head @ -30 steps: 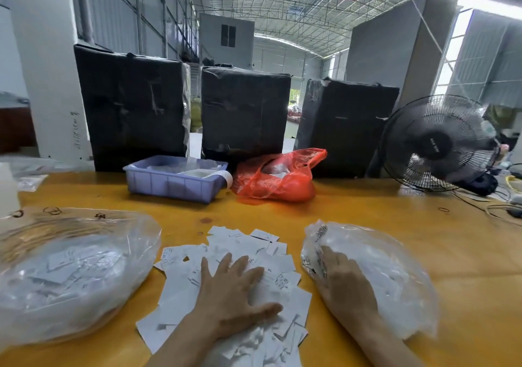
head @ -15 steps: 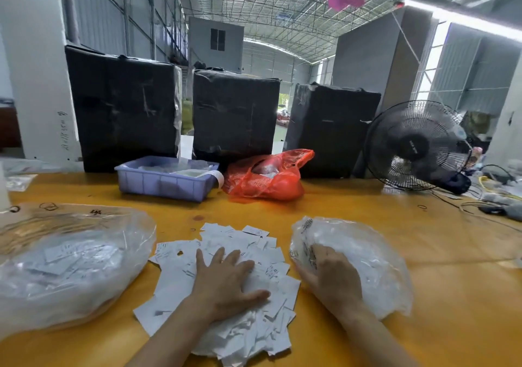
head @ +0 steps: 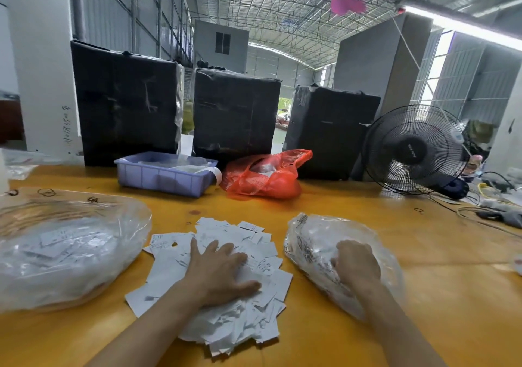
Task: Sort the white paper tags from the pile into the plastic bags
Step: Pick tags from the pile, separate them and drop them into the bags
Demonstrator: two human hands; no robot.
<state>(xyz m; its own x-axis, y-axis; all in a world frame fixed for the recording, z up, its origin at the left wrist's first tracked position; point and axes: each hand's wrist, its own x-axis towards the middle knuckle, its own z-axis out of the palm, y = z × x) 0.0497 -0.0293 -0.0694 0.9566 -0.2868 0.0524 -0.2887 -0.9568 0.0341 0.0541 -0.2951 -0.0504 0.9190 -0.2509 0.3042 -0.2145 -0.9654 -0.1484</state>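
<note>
A pile of white paper tags (head: 169, 267) lies spread on the yellow table (head: 440, 296) in front of me. My left hand (head: 220, 270) rests flat on the pile, fingers straight and spread. Right of the pile sits a small clear plastic bag (head: 310, 239) with tags inside. My right hand (head: 357, 265) lies on it with fingers curled into the plastic. A larger clear plastic bag (head: 65, 248), also holding tags, sits at the left.
A blue plastic tray (head: 163, 178) and a red plastic bag (head: 262, 180) stand behind the pile. Three black wrapped boxes (head: 127, 103) line the far edge. A black fan (head: 413, 150) and loose cables (head: 494, 211) occupy the right side.
My right hand's fingers have curled from flat into the small bag's plastic. The left hand stays flat on the pile. The view has shifted slightly.
</note>
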